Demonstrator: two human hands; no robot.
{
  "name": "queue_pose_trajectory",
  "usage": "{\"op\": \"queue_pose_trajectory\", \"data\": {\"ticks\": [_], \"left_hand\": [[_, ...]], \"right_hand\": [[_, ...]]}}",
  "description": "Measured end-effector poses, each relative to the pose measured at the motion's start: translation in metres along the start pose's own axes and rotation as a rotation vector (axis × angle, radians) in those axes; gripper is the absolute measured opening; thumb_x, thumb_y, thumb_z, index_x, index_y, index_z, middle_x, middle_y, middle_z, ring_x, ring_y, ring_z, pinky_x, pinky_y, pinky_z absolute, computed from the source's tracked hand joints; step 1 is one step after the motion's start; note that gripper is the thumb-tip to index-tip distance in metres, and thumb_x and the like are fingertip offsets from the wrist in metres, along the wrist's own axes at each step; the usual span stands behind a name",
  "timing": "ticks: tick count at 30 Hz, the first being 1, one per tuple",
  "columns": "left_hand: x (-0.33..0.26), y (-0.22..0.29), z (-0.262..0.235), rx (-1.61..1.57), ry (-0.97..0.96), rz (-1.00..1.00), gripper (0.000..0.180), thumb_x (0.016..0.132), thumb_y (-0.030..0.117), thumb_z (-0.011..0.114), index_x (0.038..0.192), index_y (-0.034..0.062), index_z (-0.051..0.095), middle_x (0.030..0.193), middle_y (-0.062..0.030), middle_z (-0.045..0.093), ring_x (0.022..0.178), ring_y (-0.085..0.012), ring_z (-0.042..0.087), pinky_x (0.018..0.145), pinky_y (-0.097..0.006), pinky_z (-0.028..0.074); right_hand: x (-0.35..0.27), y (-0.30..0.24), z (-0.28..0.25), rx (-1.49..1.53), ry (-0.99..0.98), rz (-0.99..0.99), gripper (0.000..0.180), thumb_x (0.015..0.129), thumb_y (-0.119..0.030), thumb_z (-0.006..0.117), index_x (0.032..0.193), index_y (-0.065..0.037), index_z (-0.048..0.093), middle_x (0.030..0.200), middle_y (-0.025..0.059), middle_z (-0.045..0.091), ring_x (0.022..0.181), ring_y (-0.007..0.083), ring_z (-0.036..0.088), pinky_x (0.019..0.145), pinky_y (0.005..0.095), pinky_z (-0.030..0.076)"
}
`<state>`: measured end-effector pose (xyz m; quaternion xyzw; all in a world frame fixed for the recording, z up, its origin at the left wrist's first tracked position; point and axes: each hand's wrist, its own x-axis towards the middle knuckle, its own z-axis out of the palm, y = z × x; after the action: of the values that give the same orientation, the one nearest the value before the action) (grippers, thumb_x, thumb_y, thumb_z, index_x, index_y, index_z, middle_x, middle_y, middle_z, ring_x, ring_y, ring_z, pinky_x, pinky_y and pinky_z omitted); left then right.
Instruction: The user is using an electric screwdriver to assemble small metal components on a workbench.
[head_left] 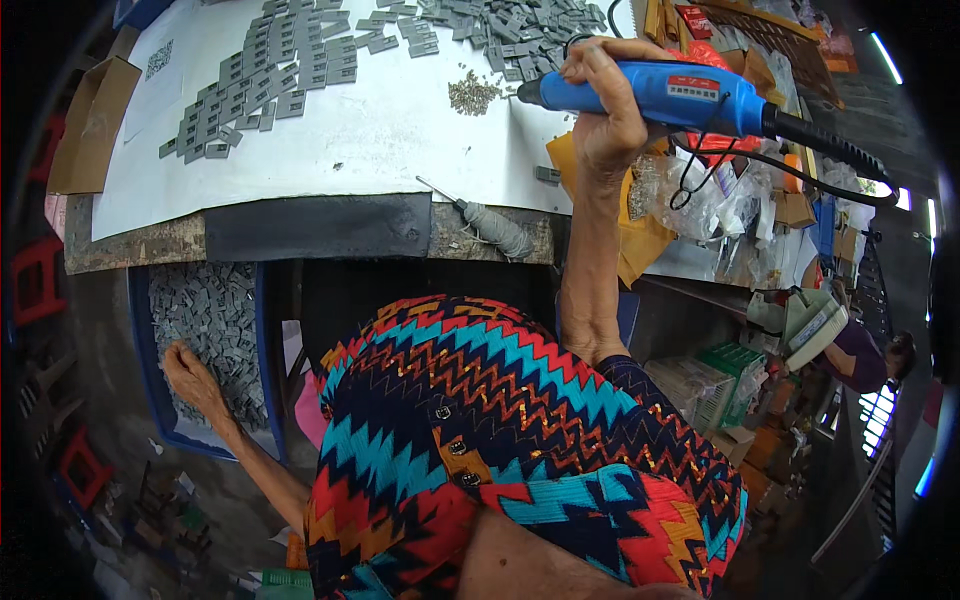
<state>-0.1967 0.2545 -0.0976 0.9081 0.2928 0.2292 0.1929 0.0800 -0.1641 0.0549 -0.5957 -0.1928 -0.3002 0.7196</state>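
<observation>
1. Zigzag-patterned clothing [520,440] fills the near view
2. Left hand [190,375] reaches down into a blue bin [140,330] under the counter [300,230], fingers spread on small grey parts [210,310]
3. Right hand [605,110] is raised over the counter, grip closed around a blue power tool [660,95] with a black cord
4. Farther off, more grey pieces [290,70] lie on a white sheet [360,150]

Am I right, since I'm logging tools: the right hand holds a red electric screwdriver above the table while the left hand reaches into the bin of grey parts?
Not quite: in the head view the electric screwdriver in the right hand is blue, not red. The left hand does reach into the bin of grey parts.
</observation>
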Motion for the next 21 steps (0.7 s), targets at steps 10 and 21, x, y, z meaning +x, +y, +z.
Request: {"op": "queue_pose_trajectory", "data": {"ticks": [10, 21], "left_hand": [[0.03, 0.207, 0.003, -0.369, -0.013, 0.263, 0.011, 0.081, 0.001, 0.054, 0.092, 0.0003, 0.06, 0.089, -0.0086, 0.059, 0.079, -0.0185, 0.056, 0.069, -0.028, 0.044], [0.024, 0.344, 0.092, -0.829, -0.378, 0.564, 0.021, 0.07, 0.007, 0.066, 0.088, -0.0002, 0.058, 0.084, -0.011, 0.058, 0.072, -0.0202, 0.054, 0.064, -0.03, 0.043]], "right_hand": [[-0.007, -0.023, -0.003, 0.052, -0.046, 0.028, 0.012, 0.071, 0.0, 0.052, 0.082, 0.006, 0.052, 0.067, 0.0161, 0.055, 0.059, 0.0195, 0.054, 0.063, 0.0303, 0.045], [-0.016, -0.043, 0.024, 0.317, -0.105, 0.017, 0.025, 0.072, 0.006, 0.052, 0.095, 0.004, 0.044, 0.078, 0.0217, 0.057, 0.055, 0.0174, 0.054, 0.056, 0.0274, 0.048]]}}
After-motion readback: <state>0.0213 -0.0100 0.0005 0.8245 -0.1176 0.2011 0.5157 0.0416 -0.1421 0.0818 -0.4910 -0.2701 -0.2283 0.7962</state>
